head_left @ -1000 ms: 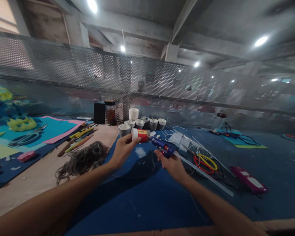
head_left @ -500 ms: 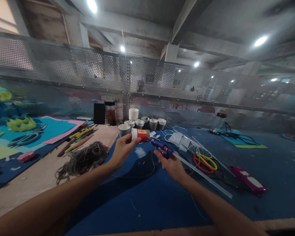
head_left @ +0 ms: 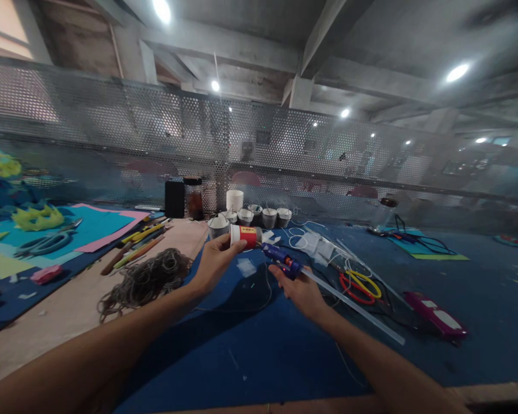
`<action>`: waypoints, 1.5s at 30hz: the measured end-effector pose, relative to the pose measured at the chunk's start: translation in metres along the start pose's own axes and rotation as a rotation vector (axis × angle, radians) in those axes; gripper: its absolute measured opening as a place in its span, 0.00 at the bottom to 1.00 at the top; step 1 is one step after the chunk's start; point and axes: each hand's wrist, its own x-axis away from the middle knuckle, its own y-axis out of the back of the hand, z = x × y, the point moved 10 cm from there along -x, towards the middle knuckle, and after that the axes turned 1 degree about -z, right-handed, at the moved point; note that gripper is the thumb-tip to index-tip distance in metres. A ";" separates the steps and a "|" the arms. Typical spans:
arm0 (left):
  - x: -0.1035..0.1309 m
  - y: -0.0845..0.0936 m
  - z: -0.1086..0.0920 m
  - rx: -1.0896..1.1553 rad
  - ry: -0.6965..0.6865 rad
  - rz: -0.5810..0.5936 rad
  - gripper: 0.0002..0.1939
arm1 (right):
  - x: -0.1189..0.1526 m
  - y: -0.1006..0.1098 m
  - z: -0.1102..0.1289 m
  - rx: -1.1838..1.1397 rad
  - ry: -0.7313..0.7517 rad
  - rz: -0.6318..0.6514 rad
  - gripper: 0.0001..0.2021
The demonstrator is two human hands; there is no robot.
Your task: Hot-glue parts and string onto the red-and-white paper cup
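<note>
My left hand [head_left: 216, 260] is closed round a small red and white paper cup [head_left: 244, 236], which lies on its side in the air above the blue table [head_left: 190, 362]. In my right hand [head_left: 300, 289] is a blue glue gun [head_left: 285, 260], with a long clear glue stick [head_left: 356, 307] sticking out of its back toward the lower right. The gun's nozzle points at the cup's right end; whether they touch is too small to tell. Several cups wrapped in grey cord [head_left: 269, 218] stand behind the held cup.
Tangled grey cord [head_left: 149, 280] lies left of my left hand, near pens [head_left: 147, 236] and blue-handled scissors [head_left: 47, 241]. To the right are red and yellow scissors [head_left: 360, 286], cables and a magenta object [head_left: 438, 315]. A perforated metal screen [head_left: 259, 138] runs behind.
The glue gun and its stick have shifted very slightly left. Both hands keep their grips, and the cup has barely moved.
</note>
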 end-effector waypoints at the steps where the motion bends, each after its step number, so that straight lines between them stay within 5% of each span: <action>1: 0.000 0.001 0.000 0.004 0.003 -0.003 0.15 | 0.000 0.001 0.000 0.021 -0.006 -0.009 0.17; 17: -0.004 0.005 0.009 0.053 0.023 -0.024 0.15 | 0.002 -0.005 -0.008 0.124 -0.127 0.055 0.21; 26: 0.000 -0.003 0.014 0.154 0.073 -0.009 0.16 | -0.012 -0.001 0.001 -0.392 -0.069 0.010 0.18; 33: 0.009 -0.013 0.006 0.136 0.045 0.026 0.17 | 0.003 -0.036 -0.025 -0.655 -0.324 0.124 0.21; 38: 0.008 -0.008 0.009 0.084 0.035 0.000 0.17 | -0.003 -0.024 -0.012 -0.651 -0.215 0.112 0.17; 45: 0.007 -0.019 0.016 0.013 0.060 0.109 0.14 | -0.011 -0.005 0.012 -0.453 -0.043 0.075 0.14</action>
